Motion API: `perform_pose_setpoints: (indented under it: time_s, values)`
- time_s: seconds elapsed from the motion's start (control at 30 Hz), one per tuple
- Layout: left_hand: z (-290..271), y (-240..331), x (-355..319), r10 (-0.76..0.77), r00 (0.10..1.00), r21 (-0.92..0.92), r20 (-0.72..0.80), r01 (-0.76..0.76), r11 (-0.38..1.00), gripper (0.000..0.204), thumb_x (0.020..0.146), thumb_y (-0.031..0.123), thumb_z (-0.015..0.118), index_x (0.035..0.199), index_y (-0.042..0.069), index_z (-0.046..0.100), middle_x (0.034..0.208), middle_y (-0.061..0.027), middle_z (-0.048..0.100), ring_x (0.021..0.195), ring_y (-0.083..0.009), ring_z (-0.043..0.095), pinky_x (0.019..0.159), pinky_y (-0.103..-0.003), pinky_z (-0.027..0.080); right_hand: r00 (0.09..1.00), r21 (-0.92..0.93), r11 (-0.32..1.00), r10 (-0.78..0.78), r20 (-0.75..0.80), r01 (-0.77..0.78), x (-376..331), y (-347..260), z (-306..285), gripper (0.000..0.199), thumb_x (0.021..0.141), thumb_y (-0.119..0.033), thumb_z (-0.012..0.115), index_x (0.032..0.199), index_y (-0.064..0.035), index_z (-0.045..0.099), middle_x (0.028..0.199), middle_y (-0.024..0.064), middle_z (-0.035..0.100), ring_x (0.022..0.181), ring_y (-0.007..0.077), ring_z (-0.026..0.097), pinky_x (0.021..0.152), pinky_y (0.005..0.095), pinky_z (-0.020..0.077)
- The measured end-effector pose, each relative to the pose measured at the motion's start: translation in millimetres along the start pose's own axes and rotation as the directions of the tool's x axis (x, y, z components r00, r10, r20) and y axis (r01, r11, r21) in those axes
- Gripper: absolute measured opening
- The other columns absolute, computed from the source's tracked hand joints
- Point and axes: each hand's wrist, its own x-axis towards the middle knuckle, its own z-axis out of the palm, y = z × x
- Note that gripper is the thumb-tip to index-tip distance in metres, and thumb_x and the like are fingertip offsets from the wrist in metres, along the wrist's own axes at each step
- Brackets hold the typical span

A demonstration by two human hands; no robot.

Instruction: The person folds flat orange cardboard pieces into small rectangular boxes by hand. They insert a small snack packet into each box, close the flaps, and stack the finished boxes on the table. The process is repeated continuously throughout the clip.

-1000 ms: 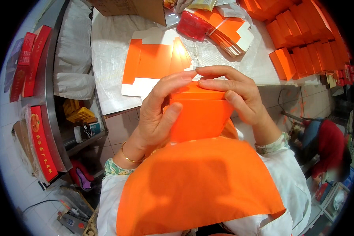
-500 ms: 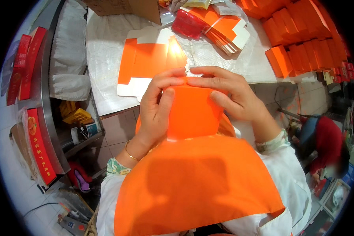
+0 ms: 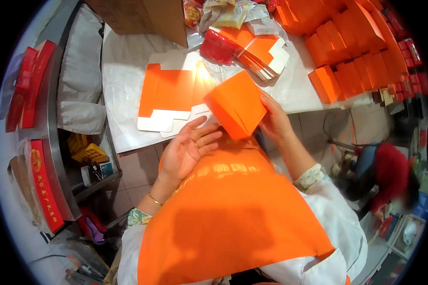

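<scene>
An orange folded carton box [image 3: 237, 102] is held up, tilted, in front of my apron. My right hand [image 3: 275, 119] grips it by its right side, with the thumb on the near face and the other fingers partly hidden behind the box. Palm up, my left hand [image 3: 189, 148] is just left of the box, fingers apart and holding nothing. Beyond my left hand, flat orange-and-white carton blanks [image 3: 169, 90] lie on the white-covered table [image 3: 123, 71].
Finished orange boxes [image 3: 352, 42] stand in rows at the far right. A bundle of flat cartons [image 3: 257, 54] and a red plastic packet [image 3: 218, 47] lie at the back, near a brown cardboard box [image 3: 142, 19]. A person in red [image 3: 390, 171] bends at the right.
My left hand has let go of the box and moved down to the left, opening. My right hand has turned the box to a tilt and shifted it slightly right.
</scene>
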Motion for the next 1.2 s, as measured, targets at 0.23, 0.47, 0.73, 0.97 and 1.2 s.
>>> perform_pose_setpoints:
  time_s: [0.23,0.47,0.73,0.97,1.2]
  values:
    - [39,-10,21,0.569,0.807,0.472,-0.156,-0.445,0.761,0.071,0.095,0.006,0.056,0.152,0.004,0.014,0.144,-0.014,0.039,0.132,-0.0206,0.04,0.111,-0.036,0.034,0.996,0.095,0.992,-0.088,0.011,0.087,-2,52,55,0.067,0.098,-0.011,0.054,0.155,-0.0093,0.019,0.143,0.0084,0.044,0.133,0.0181,0.043,0.107,0.0356,0.0389]
    - [21,33,6,0.696,0.709,0.586,-0.113,-0.518,0.623,0.046,0.099,0.019,0.057,0.138,0.0,0.043,0.138,-0.0105,0.046,0.125,-0.0188,0.047,0.106,-0.032,0.038,0.928,-0.509,0.852,0.28,0.246,-0.122,-27,30,38,0.06,0.095,-0.004,0.056,0.15,-0.0037,0.033,0.13,0.0109,0.054,0.121,0.0183,0.055,0.101,0.0333,0.0454]
    - [36,21,-3,0.477,0.873,0.698,0.104,-0.406,0.59,0.058,0.092,0.035,0.068,0.133,0.0,0.047,0.131,-0.0088,0.051,0.119,-0.0176,0.051,0.102,-0.031,0.041,0.824,-0.487,0.685,-0.316,0.47,0.541,-18,-37,79,0.036,0.096,-0.015,0.054,0.131,-0.0048,0.057,0.121,0.0097,0.059,0.116,0.0204,0.054,0.096,0.0339,0.0452]
    - [51,18,-4,0.434,0.895,0.659,0.099,-0.386,0.645,0.058,0.093,0.037,0.067,0.133,0.001,0.046,0.127,-0.0084,0.052,0.116,-0.0161,0.051,0.1,-0.03,0.042,0.779,-0.573,0.538,-0.323,0.537,0.618,-30,-52,87,0.022,0.09,-0.011,0.058,0.103,-0.0009,0.073,0.111,0.0141,0.063,0.103,0.02,0.059,0.089,0.0319,0.0475]
    - [50,10,-2,0.401,0.913,0.565,0.079,-0.373,0.736,0.057,0.094,0.036,0.065,0.134,0.001,0.044,0.127,-0.0081,0.05,0.117,-0.0155,0.05,0.1,-0.03,0.042,0.8,-0.599,0.535,-0.326,0.504,0.596,-34,-52,87,0.018,0.082,0.001,0.064,0.098,-0.0011,0.073,0.106,0.0112,0.063,0.097,0.0169,0.063,0.083,0.0284,0.0539]
